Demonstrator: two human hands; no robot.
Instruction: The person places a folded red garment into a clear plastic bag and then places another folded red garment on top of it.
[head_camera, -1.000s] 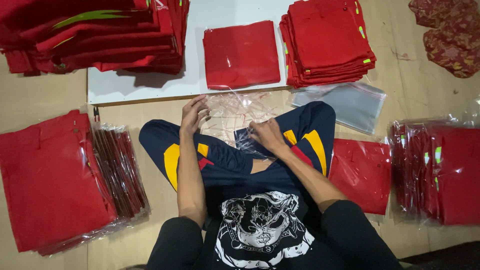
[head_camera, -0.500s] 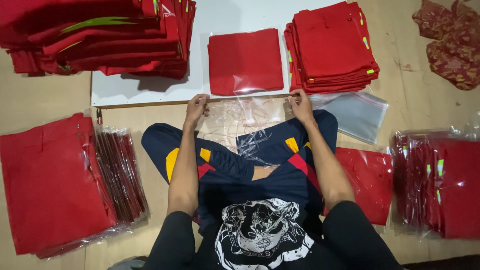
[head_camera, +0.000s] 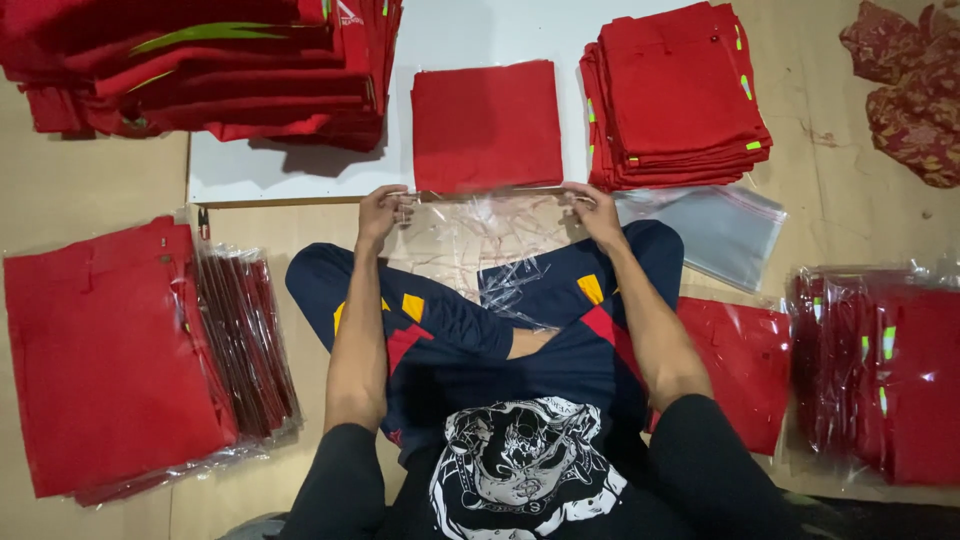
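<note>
Surface: wooden floor (head_camera: 90, 180), white board (head_camera: 480, 30) at far side.
Bag: clear plastic bag (head_camera: 480, 250), crinkled, glossy, spread flat over crossed legs.
Position: bag's far edge just near of folded red garment (head_camera: 487, 125).
Left hand (head_camera: 382, 212): fingers pinched bag's far-left corner.
Right hand (head_camera: 595, 212): fingers pinched far-right corner.

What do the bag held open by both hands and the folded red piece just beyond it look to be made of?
Bag: thin clear plastic film, glossy; it shows crinkles and glare, and the floor and legs show through it.
Folded red piece: woven or knit cloth, matte; soft folded edges, no shine. Exact fibre cannot be told.
</note>
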